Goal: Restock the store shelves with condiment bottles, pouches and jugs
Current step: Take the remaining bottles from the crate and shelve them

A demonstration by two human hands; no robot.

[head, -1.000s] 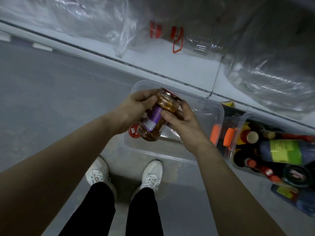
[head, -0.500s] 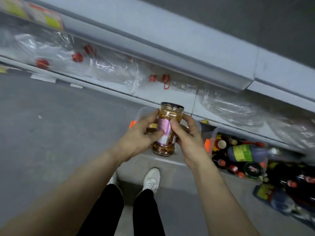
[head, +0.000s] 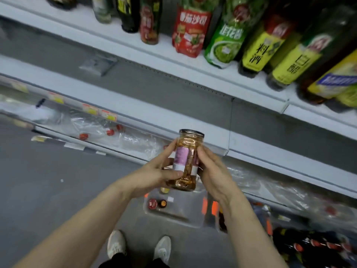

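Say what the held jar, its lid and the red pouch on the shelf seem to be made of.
The jar looks like clear glossy glass, perhaps plastic: contents show through. Its lid is dark, likely metal; too blurred to confirm. The red pouch seems glossy printed plastic film, softly creased.

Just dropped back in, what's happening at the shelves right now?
A person holds a glass jar upright before the shelving, left hand gripping its lower body, right hand holding the other side. A clear bin with a few bottles sits on the floor below. The upper shelf carries a red pouch, a green pouch and bottles. The jar is not yet shelved.
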